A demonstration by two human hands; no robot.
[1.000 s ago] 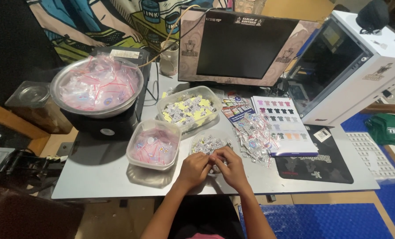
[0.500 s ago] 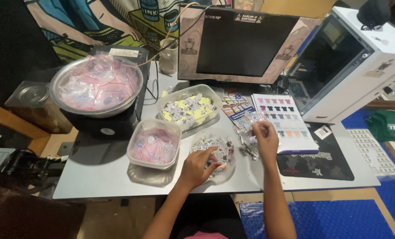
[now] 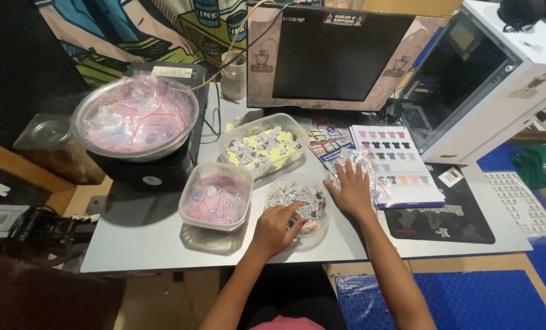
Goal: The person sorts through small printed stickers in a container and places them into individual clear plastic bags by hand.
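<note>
My left hand (image 3: 277, 228) reaches into a round clear dish (image 3: 298, 206) of small black-and-white printed pieces at the table's front, fingertips pinching among them. My right hand (image 3: 350, 188) lies flat, fingers spread, on a pile of small clear plastic bags (image 3: 354, 165) just right of the dish. Whether the left fingers hold a piece is hidden.
A square tub of pink-sealed bags (image 3: 217, 195), a rectangular tub of yellow and white pieces (image 3: 262, 146), a metal bowl of bags (image 3: 135, 117) on a black box, a printed colour chart sheet (image 3: 393, 160), a dark screen (image 3: 329, 56) and a white machine (image 3: 492, 79) crowd the grey table (image 3: 144, 244).
My hands were together at the table's front. The right hand moved right onto the pile of clear bags, and the left hand went into the round dish.
</note>
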